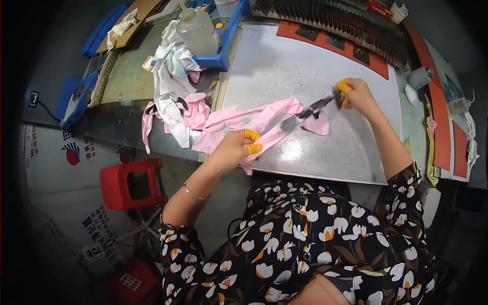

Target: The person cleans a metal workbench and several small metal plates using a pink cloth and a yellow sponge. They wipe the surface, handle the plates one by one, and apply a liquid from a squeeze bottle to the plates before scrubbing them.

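Note:
My left hand [231, 149], with yellow finger cots on, is closed on a pink cloth [269, 117] near the table's front edge. The cloth stretches right across the tabletop. My right hand [354, 95], also in yellow finger cots, is raised and closed on the end of a blurred grey-black strip [317, 105]. That strip looks like an ink-stained length of cloth; whether it joins the pink cloth I cannot tell. A small pink flap [317, 125] hangs beside it. Left of my left hand, more crumpled pink cloth [197, 112] lies beside a white rag [170, 81].
A blue tray [219, 57] holding a clear squeeze bottle [197, 31] stands at the back left. Orange sheets [333, 43] and a row of thin upright plates [345, 28] line the far edge. Another bottle [460, 105] stands far right. A red stool [114, 187] is below left.

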Tool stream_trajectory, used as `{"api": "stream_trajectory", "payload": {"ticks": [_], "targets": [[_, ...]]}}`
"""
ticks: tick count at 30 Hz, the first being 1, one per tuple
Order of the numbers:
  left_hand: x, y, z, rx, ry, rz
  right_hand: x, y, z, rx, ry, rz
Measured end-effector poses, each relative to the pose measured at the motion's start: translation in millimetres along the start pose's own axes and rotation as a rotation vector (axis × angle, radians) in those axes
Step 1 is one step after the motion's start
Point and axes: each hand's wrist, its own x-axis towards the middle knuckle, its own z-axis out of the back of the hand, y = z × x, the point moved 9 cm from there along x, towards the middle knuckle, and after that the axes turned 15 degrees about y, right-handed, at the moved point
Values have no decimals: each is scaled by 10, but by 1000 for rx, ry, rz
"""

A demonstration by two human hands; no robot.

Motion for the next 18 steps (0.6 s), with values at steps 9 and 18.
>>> {"api": "stream_trajectory", "payload": {"ticks": [9, 18], "targets": [[-369, -143, -51, 541, -431, -415, -630, 711, -496, -604, -11, 320], [-715, 20, 9, 1123, -637, -424, -649, 922, -872, -506, 124, 447]]}}
